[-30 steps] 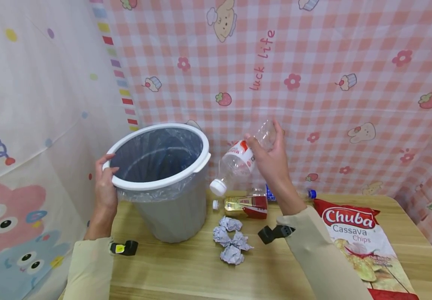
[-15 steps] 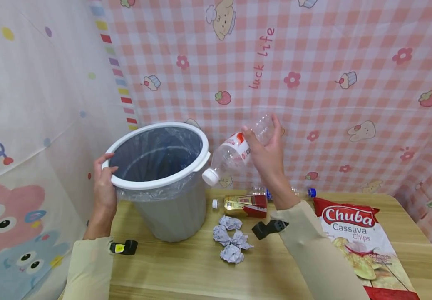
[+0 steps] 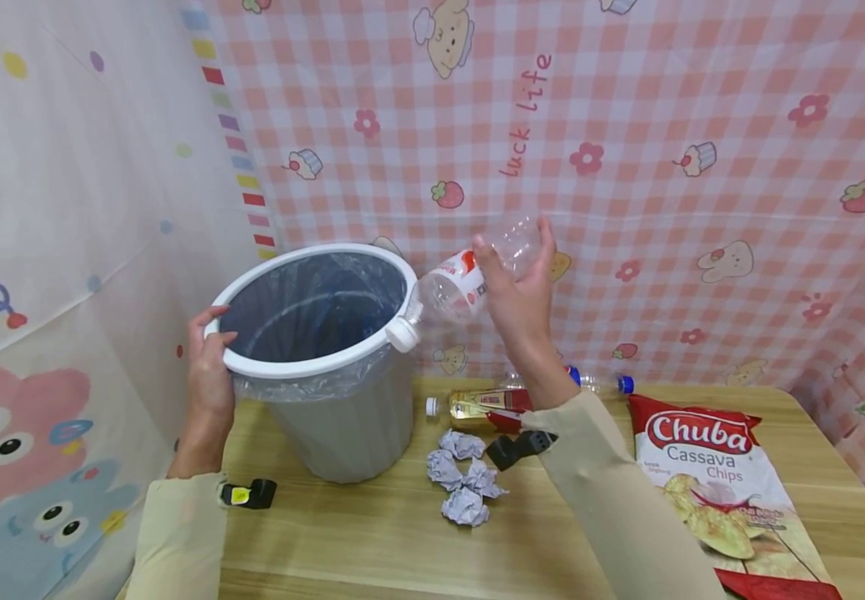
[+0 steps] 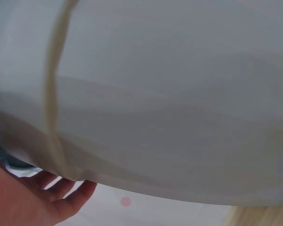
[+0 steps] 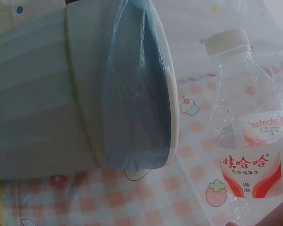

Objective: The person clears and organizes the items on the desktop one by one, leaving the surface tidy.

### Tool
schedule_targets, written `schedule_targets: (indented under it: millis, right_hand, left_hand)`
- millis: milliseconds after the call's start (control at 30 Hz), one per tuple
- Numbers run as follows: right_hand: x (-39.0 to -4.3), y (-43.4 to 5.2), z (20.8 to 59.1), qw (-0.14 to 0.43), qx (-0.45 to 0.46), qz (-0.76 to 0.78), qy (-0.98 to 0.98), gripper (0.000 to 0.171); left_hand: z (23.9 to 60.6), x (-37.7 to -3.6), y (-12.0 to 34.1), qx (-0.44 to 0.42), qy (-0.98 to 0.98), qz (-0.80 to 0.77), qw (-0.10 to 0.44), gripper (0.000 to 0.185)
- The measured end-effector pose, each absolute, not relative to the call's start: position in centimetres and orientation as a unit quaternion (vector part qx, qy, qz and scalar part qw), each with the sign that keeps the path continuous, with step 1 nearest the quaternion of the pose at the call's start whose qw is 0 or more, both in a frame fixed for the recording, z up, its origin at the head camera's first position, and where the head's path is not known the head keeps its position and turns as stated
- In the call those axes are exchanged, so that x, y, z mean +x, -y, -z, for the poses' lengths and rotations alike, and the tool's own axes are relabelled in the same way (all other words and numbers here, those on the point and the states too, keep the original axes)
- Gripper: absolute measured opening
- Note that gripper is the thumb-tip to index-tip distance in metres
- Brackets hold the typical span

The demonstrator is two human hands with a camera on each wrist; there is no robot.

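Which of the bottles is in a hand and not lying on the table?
The clear bottle with the red-and-white label and white cap: the right hand grips it, cap near the bin rim. The others lie flat.

The grey bin wall (image 4: 170, 103) fills nearly the whole view. The left hand (image 4: 28, 197) sits at the lower left, fingers reaching under the bin's lower edge.

bin (image 3: 342, 417) mouth open, paper balls (image 3: 462, 479) and bottles (image 3: 488, 406) crowding table (image 3: 372, 542)

clear glossy plastic bottle (image 3: 470, 279), matt grey plastic bin (image 3: 350, 417), smooth wood table (image 3: 372, 542).
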State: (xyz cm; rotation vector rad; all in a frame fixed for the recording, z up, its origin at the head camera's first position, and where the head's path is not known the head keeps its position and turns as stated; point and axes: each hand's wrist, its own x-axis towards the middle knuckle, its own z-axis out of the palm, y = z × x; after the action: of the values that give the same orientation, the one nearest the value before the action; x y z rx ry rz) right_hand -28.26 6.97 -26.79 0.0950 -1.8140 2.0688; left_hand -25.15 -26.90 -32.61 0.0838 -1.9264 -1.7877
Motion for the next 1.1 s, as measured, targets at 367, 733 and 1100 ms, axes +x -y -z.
schedule_targets:
  millis: [367,733,1100]
  right_hand:
    - [-28.8,-5.0,26.1,0.21,0.018,-0.748,0.629,0.092]
    - [-29.4,-2.7,26.0,0.238,0.008,-0.732,0.638,0.093]
    - [-29.3,0.1,26.1,0.259,0.021,-0.71,0.654,0.096]
  left_hand:
    - [32.7,-25.2,26.9,0.031,0.708,0.656,0.257,0.044]
    - [32.6,-25.3,27.0,0.028,0.704,0.662,0.255,0.044]
    - [32.7,-25.2,27.0,0.027,0.708,0.663,0.243,0.045]
